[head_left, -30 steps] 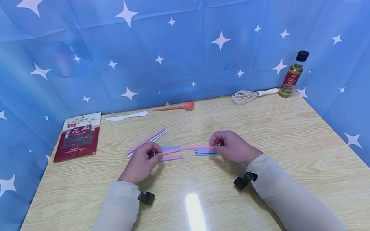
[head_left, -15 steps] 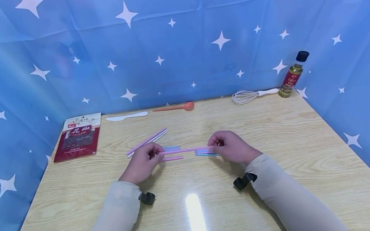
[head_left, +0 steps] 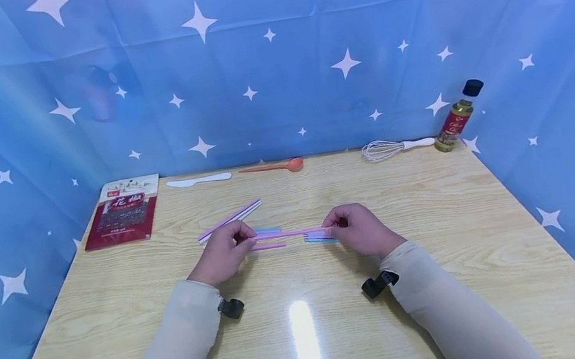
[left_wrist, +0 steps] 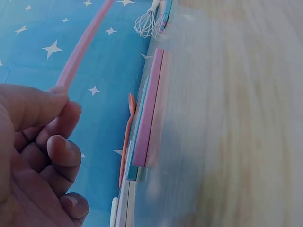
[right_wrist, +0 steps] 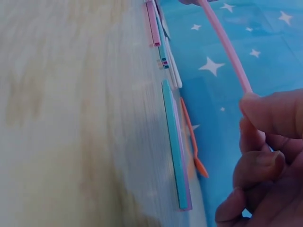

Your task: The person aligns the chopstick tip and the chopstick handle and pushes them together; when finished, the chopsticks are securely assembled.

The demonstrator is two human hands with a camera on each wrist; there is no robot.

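Note:
A thin pink stick is held level above the table, one end in each hand. My left hand pinches its left end between thumb and forefinger. At the other end, my right hand pinches it the same way. Below it, another pink stick and a teal stick lie together on the left. Under the right hand lies a second teal stick, with a purple edge showing beside it. Behind my left hand rest purple and white sticks, set at a slant.
Along the back lie a red seasoning packet, a white knife, an orange spoon and a whisk. An oil bottle stands at the back right. A starred blue cloth surrounds the wooden table.
The held pink stick looked slightly bent a second ago and now appears straight. Both hands keep nearly the same place, and the head view has shifted a little.

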